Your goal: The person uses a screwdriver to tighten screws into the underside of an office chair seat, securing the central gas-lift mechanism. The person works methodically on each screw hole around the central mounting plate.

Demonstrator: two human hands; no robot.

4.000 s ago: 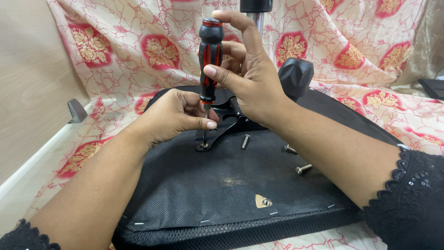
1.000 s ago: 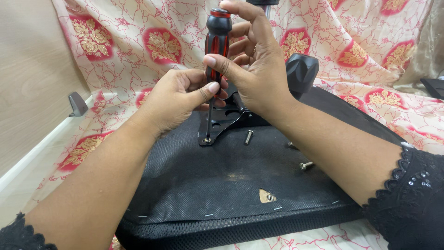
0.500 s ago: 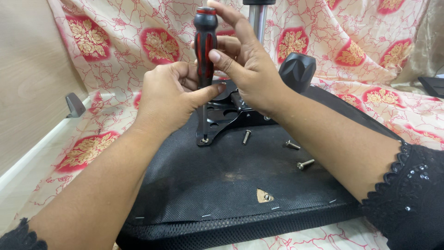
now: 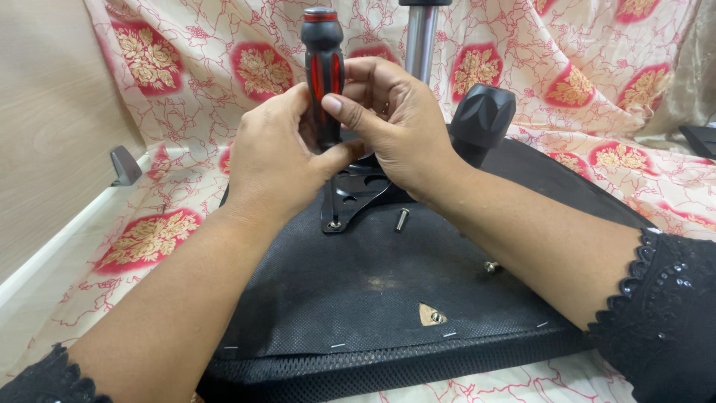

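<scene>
A black-and-red screwdriver [image 4: 322, 60] stands upright, its tip on a screw [image 4: 335, 223] in a black metal bracket [image 4: 358, 192]. The bracket lies on the underside of a black chair seat [image 4: 373, 298]. My left hand [image 4: 276, 160] wraps the lower handle from the left. From the right, my right hand [image 4: 391, 127] holds the same handle with thumb and fingers. A loose screw [image 4: 401, 219] lies just right of the bracket, and another screw [image 4: 491, 266] shows beside my right forearm.
A silver post [image 4: 420, 37] rises behind my hands, and a black knob [image 4: 481, 119] sits to its right. A red-flowered cloth [image 4: 164, 224] covers the surface. A wooden panel [image 4: 52, 134] borders the left. A torn triangular hole [image 4: 430, 315] marks the seat fabric.
Both hands stay on the screwdriver over the same bracket screw. The left hand has risen from the shaft base to the handle; the grip shifted slightly around it.
</scene>
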